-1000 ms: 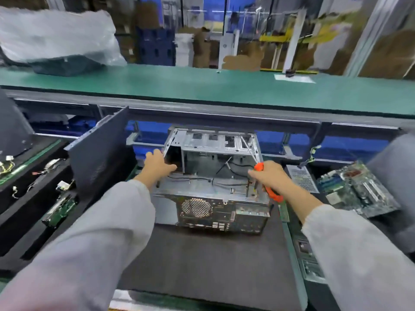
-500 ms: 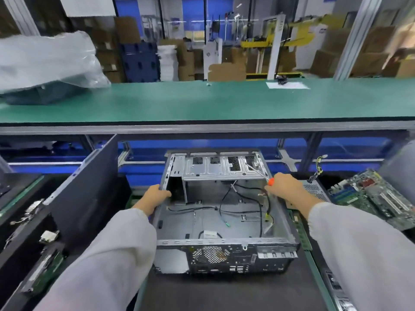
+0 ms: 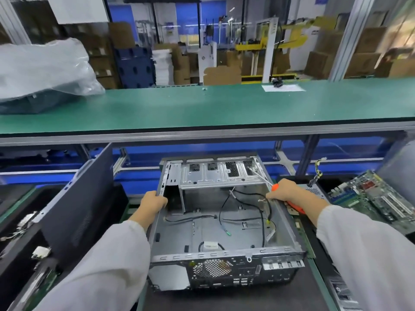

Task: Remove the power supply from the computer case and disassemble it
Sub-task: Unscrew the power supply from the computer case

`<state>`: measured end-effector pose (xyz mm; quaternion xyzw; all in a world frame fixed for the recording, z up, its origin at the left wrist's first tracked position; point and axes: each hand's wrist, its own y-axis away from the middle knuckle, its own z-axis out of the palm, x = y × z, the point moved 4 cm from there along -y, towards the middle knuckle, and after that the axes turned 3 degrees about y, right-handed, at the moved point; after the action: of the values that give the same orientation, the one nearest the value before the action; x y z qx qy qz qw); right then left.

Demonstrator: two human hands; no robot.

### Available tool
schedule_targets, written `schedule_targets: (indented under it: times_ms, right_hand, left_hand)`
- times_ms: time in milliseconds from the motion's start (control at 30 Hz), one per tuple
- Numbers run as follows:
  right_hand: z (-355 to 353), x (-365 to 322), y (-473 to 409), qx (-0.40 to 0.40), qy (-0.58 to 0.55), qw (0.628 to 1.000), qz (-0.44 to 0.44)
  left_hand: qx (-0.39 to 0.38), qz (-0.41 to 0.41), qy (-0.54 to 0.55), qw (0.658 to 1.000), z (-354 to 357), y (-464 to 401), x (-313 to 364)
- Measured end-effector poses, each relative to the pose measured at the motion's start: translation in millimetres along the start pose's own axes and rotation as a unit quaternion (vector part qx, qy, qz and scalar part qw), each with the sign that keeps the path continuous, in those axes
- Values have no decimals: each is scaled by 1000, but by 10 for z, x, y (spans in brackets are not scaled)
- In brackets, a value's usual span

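Green bench (image 3: 202,108) behind; open case (image 3: 224,232) on dark mat. Left hand (image 3: 152,204) grips left wall; right hand (image 3: 289,194) grips screwdriver (image 3: 275,187) at right wall.

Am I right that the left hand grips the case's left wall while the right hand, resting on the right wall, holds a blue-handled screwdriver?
Not quite: the head view shows the screwdriver has an orange handle, not blue. The rest holds: the left hand grips the left wall of the case, and the right hand rests on the right wall holding it.

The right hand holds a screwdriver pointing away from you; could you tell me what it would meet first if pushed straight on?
Probably the drive bay bracket: the screwdriver in the right hand aims there, though depth is unclear.
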<state>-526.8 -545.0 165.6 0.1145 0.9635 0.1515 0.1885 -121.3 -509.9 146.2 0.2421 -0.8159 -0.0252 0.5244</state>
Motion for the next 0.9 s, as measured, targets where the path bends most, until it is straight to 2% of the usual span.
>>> schedule_targets:
  times_ms: [133,233,400,500,600,700,800,900]
  right_hand:
    - [-224,-50,1,40,20,997,-58]
    - [-440,-104,55,102,27,991,-87]
    - [-520,-79,180,253,-75,962,-71]
    - [-401,-61,222,332,-128,932,-61]
    - [-165,-45,238,391,-158,906,-44]
    - [94,54,246,425,-181,884,-69]
    - [231,32,279,426,-159,886,-90]
    - [266,28,364,425,-165,885,-98]
  left_hand:
    - [38,39,19,998,-94,50,206]
    - [69,92,37,993,-168,76,440]
    - [137,236,63,960,-203,176,712]
    - [166,278,102,941,-189,106,777]
    - [174,292,119,933,-111,38,747]
    - [192,294,110,930,-47,71,517]
    - [185,268,94,941,-62,105,194]
    - [144,259,97,950,-73,168,40]
